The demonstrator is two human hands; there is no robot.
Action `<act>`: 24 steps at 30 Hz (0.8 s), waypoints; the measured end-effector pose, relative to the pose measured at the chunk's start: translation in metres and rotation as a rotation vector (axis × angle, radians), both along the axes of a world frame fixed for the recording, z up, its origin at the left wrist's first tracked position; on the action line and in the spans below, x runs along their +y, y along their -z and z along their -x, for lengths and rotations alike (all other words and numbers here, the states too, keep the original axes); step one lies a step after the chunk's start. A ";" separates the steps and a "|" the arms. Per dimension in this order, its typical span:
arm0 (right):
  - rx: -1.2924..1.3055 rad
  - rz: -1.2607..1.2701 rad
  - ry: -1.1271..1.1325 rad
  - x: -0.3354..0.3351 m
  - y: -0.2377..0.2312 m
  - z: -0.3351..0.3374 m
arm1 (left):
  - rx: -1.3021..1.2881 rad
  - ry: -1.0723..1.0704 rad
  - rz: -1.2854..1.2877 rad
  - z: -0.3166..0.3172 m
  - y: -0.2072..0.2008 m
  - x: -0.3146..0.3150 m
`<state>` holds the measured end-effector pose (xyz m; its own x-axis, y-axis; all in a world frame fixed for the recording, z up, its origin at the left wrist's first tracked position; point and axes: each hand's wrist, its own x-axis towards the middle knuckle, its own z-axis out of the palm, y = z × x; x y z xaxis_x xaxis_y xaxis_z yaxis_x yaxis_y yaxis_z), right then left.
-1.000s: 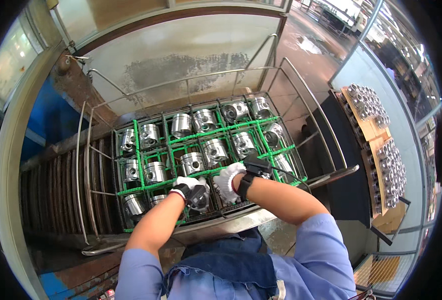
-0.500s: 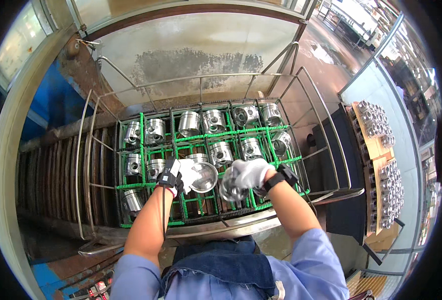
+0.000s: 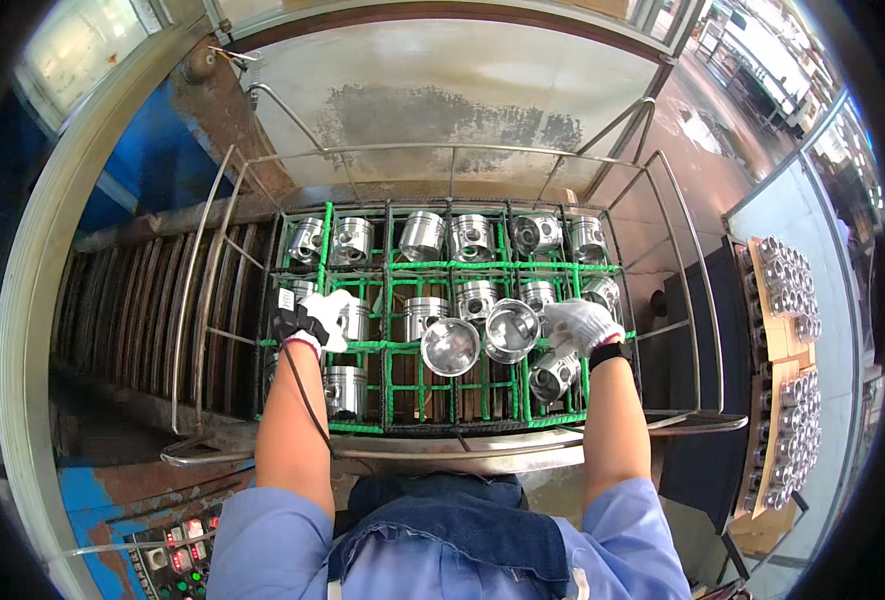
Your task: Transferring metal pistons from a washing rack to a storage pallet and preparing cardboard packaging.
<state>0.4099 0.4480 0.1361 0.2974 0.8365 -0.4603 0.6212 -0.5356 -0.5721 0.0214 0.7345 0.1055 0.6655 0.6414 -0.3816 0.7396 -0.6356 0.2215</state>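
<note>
My left hand (image 3: 324,318), in a white glove, is beside an upright metal piston (image 3: 356,322) in the rack's left part. Its fingers are apart, with their tips close to the piston's side. My right hand (image 3: 584,325), also gloved, is closed over the upper end of a tilted piston (image 3: 554,375) at the front right; its fingertips are partly hidden. Between my hands, two pistons lie tipped with their round crowns facing up: one left of centre (image 3: 450,348), the other (image 3: 512,331) closer to my right hand. Another piston (image 3: 344,391) stands in front of my left hand.
Green-wrapped bars divide the wire rack (image 3: 417,266) into cells; several more pistons (image 3: 423,236) stand in the back rows. A metal rail (image 3: 452,150) surrounds it. Rollers (image 3: 132,325) are at the left, a button panel (image 3: 177,560) at the lower left, and piston-loaded boards (image 3: 787,400) at the right.
The view has shifted. My left hand has let go of one piston and moved left. My right hand has left another piston crown-up near the middle and moved right to the tilted piston.
</note>
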 end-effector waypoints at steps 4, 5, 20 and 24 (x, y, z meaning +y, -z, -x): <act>-0.319 -0.273 -0.201 0.003 0.044 0.001 | -0.464 -0.655 0.535 0.006 0.053 -0.006; -0.250 -0.351 -0.114 0.006 0.055 0.006 | -0.511 -0.683 0.531 0.005 0.059 -0.010; 0.899 -0.626 0.975 0.029 0.077 0.012 | -1.516 -1.505 1.162 -0.001 0.074 -0.008; 0.695 -0.361 0.828 0.022 0.005 0.008 | -1.477 -1.210 0.970 -0.018 0.054 -0.004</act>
<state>0.4021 0.4700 0.1315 0.5947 0.6185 -0.5136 -0.3581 -0.3682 -0.8580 0.0397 0.7309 0.0511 0.2264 0.8436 -0.4870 -0.3850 0.5367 0.7508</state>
